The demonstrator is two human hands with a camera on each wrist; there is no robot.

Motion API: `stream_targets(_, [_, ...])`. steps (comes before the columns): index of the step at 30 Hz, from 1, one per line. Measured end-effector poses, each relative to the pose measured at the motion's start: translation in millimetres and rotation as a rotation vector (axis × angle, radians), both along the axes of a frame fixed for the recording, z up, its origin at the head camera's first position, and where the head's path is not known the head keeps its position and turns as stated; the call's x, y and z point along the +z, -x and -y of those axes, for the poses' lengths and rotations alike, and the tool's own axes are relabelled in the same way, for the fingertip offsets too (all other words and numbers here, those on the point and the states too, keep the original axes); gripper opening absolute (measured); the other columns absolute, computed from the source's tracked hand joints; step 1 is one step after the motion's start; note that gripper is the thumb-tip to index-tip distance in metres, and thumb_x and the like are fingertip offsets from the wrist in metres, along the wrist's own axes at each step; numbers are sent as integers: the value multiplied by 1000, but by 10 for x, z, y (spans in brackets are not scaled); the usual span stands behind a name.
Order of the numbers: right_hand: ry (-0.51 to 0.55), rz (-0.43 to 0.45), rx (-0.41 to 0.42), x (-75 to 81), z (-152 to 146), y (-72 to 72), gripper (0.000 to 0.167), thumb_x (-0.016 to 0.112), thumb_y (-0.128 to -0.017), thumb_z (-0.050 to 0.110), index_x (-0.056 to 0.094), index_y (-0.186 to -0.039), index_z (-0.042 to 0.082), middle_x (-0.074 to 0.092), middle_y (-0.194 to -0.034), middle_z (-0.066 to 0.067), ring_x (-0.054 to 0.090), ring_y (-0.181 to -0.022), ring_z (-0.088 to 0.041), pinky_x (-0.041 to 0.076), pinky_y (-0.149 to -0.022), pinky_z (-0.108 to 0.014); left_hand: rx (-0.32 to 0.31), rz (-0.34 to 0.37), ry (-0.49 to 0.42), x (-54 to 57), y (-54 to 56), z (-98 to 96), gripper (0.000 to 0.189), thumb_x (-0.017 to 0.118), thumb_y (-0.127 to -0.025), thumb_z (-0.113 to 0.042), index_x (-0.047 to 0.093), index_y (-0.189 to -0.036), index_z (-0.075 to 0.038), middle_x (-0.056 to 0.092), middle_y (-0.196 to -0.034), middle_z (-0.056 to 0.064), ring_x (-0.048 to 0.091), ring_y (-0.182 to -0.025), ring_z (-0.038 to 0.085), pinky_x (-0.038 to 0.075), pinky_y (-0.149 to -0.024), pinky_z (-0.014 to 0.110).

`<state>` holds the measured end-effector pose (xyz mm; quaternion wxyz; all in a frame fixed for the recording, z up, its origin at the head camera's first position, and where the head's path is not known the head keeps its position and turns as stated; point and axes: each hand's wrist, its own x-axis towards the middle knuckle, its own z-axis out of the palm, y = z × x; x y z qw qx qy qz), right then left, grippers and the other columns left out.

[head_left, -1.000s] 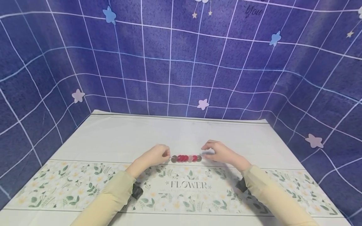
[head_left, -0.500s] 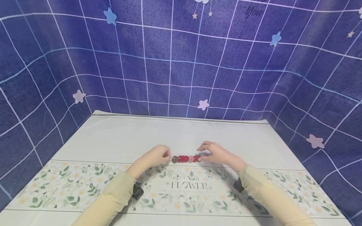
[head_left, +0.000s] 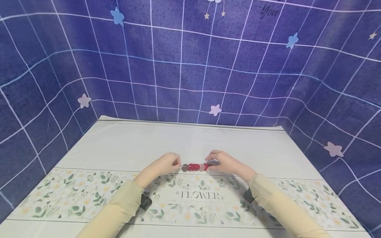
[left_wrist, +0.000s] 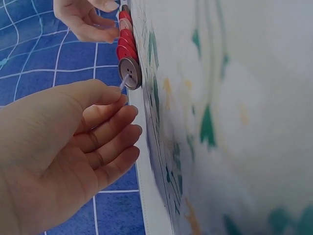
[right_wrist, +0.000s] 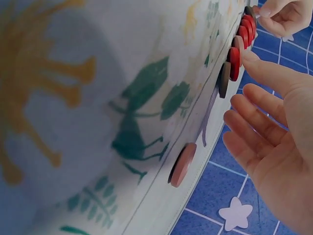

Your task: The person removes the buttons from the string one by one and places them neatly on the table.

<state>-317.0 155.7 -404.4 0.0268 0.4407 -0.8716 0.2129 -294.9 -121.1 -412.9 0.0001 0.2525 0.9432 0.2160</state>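
Note:
A row of large round buttons lies on a pale lace in the middle of the table. A grey-brown button (left_wrist: 133, 81) sits at its left end, then several red buttons (head_left: 194, 167), a pink button (head_left: 201, 167), another red button (right_wrist: 234, 63) and a brown button (right_wrist: 224, 81). My left hand (head_left: 166, 163) pinches the lace (left_wrist: 123, 84) where it comes out of the grey-brown button. Over the right end is my right hand (head_left: 224, 162), fingers spread and loosely bent, thumb tip at the row's edge. The lace's other end (right_wrist: 208, 117) trails past the brown button.
A loose pink button (right_wrist: 183, 165) lies by my right hand, hidden in the head view. Under my forearms, the white tablecloth (head_left: 143, 138) has a flowered band (head_left: 190, 211). A blue gridded curtain (head_left: 166, 79) with stars encloses the table's back and sides.
My right hand has moved left, from beyond the row's right end to over its last buttons, now covering the brown one in the head view. My left hand keeps its pinch on the lace.

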Motion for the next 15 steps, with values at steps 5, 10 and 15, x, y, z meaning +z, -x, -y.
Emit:
stream_targets(5, [-26, 34, -18, -30, -3, -9, 34, 72, -80, 16, 65, -109, 1, 65, -101, -7, 62, -94, -21, 50, -90, -36, -12, -5, -3, -5, 5, 8, 5, 63, -84, -12, 61, -79, -12, 61, -77, -4, 56, -78, 12, 50, -82, 36])
stream_targets(10, [-55, 41, -32, -38, 0, -19, 34, 71, -81, 17, 65, -110, 1, 65, -102, -6, 62, -96, -21, 50, -91, -36, -2, 8, -16, 12, -21, 0, 6, 64, -84, -12, 61, -79, -12, 62, -79, -2, 58, -80, 14, 50, -83, 37])
stream_targets(15, [-67, 44, -47, -38, 4, -16, 33, 71, -80, 18, 66, -109, 2, 64, -100, -6, 62, -94, -20, 50, -91, -35, 23, 27, -20, 9, -25, -8, 6, 64, -84, -13, 61, -79, -13, 62, -80, -2, 59, -83, 15, 51, -85, 37])
